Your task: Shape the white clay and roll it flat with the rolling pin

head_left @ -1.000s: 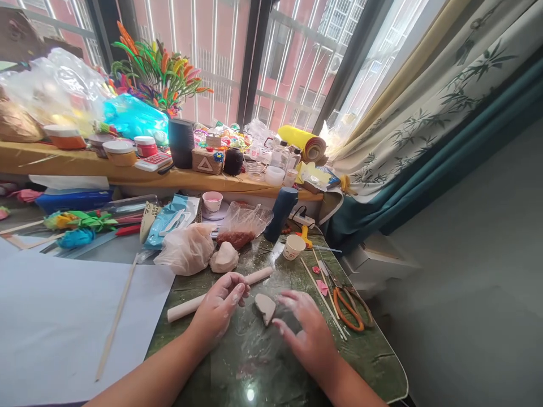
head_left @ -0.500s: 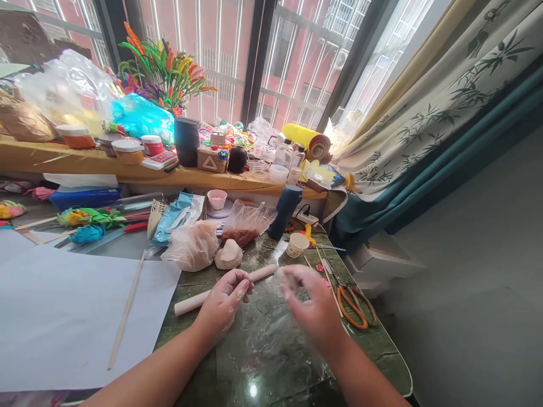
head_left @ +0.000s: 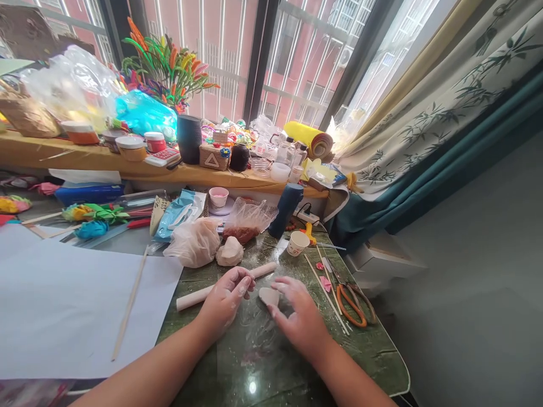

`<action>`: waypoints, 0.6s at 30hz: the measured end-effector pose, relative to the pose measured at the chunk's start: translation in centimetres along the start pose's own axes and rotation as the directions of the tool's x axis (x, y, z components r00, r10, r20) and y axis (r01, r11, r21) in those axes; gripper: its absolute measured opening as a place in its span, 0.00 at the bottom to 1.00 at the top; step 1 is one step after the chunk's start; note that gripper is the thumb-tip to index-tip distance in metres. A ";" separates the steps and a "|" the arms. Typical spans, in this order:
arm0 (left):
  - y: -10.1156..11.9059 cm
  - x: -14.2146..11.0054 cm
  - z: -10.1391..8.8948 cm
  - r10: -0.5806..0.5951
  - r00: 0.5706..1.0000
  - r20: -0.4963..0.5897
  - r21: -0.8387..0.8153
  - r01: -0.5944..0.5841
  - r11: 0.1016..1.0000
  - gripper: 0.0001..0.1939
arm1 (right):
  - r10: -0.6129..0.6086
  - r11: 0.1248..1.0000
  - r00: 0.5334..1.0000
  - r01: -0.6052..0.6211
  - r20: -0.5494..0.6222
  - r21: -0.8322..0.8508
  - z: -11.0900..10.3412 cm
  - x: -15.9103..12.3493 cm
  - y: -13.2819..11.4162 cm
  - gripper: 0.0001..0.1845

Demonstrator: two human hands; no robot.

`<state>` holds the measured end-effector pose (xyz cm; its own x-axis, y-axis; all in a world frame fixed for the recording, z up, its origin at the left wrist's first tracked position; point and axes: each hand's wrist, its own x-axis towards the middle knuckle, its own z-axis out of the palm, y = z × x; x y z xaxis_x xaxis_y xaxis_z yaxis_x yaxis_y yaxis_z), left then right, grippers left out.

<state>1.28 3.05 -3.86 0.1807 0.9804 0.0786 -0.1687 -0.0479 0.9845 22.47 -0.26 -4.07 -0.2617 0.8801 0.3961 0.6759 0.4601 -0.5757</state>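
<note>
My left hand (head_left: 225,297) rests on the green table (head_left: 373,350) with its floury fingers curled loosely, just in front of a pale wooden rolling pin (head_left: 195,295). Nothing shows inside it. My right hand (head_left: 299,315) lies flat with fingers spread, its fingertips pressing a small flat piece of pale clay (head_left: 268,294) against a clear plastic sheet (head_left: 258,339). A bigger lump of the same clay (head_left: 229,251) sits beyond the pin, next to a plastic bag (head_left: 193,243).
Orange-handled scissors (head_left: 350,302), thin sticks and pink scraps lie to the right. A paper cup (head_left: 297,243) and a dark bottle (head_left: 285,210) stand behind. White paper (head_left: 63,311) with a long stick (head_left: 129,302) covers the left. A cluttered shelf (head_left: 63,161) runs along the window.
My right hand lifted off the table with the clay piece, blurred in the air, and has come back down pressing it flat. My left hand barely moved.
</note>
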 end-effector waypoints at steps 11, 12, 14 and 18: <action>0.1 -0.1 -0.1 -0.009 1.000 0.030 0.065 0.007 0.998 0.15 | 0.008 0.997 0.990 0.002 0.142 -0.075 0.9 1.5 1.2 0.19; 0.2 -0.1 -0.1 -0.015 0.999 0.033 0.067 0.012 0.998 0.15 | 0.015 0.997 0.990 -0.004 0.137 -0.078 0.9 1.5 1.2 0.22; 0.2 -0.1 0.0 -0.033 0.999 0.041 0.071 0.030 0.997 0.16 | 0.012 0.996 0.990 0.000 0.139 -0.084 1.1 1.2 1.3 0.26; 0.0 -0.1 0.0 -0.028 0.998 0.064 0.100 0.022 0.995 0.16 | 0.000 1.000 0.993 0.000 0.121 0.006 1.8 0.6 1.6 0.17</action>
<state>1.31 2.94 -3.89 0.2467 0.9672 0.0605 -0.0671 -0.0452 0.9967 22.13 1.20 -6.01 -0.3434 0.8877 0.3068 0.6720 0.4605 -0.5800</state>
